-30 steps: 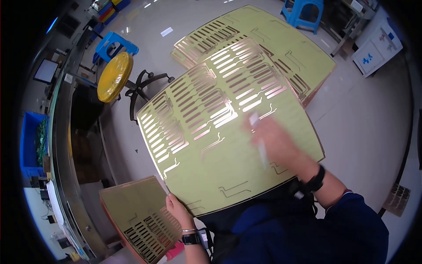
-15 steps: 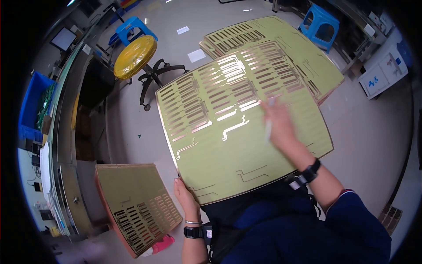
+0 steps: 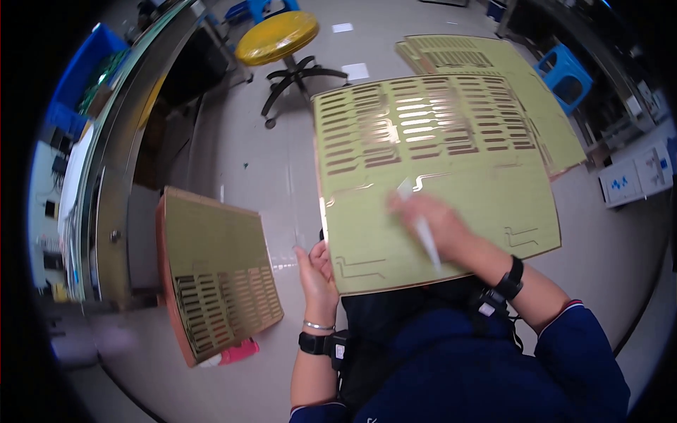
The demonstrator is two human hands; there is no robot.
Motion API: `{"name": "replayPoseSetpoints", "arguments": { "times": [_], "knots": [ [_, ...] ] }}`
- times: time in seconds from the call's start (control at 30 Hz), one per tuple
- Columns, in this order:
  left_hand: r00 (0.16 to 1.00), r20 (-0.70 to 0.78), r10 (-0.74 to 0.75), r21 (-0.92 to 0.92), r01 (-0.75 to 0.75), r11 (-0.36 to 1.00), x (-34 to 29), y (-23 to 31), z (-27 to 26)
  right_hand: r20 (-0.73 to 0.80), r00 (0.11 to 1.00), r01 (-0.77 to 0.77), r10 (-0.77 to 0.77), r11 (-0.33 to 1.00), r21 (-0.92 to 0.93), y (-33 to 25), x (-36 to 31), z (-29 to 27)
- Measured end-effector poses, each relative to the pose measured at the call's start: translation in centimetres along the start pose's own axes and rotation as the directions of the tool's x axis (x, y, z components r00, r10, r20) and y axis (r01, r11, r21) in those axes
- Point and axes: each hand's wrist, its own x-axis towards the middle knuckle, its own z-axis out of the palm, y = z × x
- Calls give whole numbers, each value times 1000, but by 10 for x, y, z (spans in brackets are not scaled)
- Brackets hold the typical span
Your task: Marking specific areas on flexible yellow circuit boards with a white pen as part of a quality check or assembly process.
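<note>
A large pale-green circuit board panel (image 3: 437,211) with rows of copper-coloured slots leans tilted in front of my body. My left hand (image 3: 321,278) is at the panel's lower left edge, its fingers curled against the edge and the thumb sticking out to the left. Over the lower middle of the panel, my right hand (image 3: 437,222) is closed round a thin, white, pointed tool (image 3: 427,243). Motion blurs that hand, and the tool's exact kind cannot be made out.
Behind the panel lies a stack of similar panels (image 3: 557,134). Another stack (image 3: 218,240) leans at the lower left, beside a long workbench (image 3: 116,190). A yellow round stool (image 3: 278,39) stands far left and a blue plastic stool (image 3: 564,77) far right, near a white cabinet (image 3: 638,176).
My view has turned, so the scene sits further right. My right hand with the white tool has moved down and left across the panel. The left hand stays at the panel's left edge.
</note>
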Motion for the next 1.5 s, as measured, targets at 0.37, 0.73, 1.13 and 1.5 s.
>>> {"name": "replayPoseSetpoints", "arguments": {
  "times": [0.37, 0.73, 1.13, 1.5],
  "knots": [
    [950, 266, -165, -66, 189, 980, -7, 12, 2, 670, 609, 322, -425, 904, 281, -75, -40, 66],
    [969, 210, -133, 91, 116, 989, -11, 15, 9, 425, 890, 75, -163, 973, 216, -50, -73, -46],
    [1000, 0, 26, 403, -24, 915, -14, -1, 29, 222, 972, 63, -78, 995, 77, -31, -100, -46],
    [980, -40, 193, 448, -155, 880, -14, -9, 30, 197, 970, 129, -140, 989, 68, -24, -109, -43]
  ]
}}
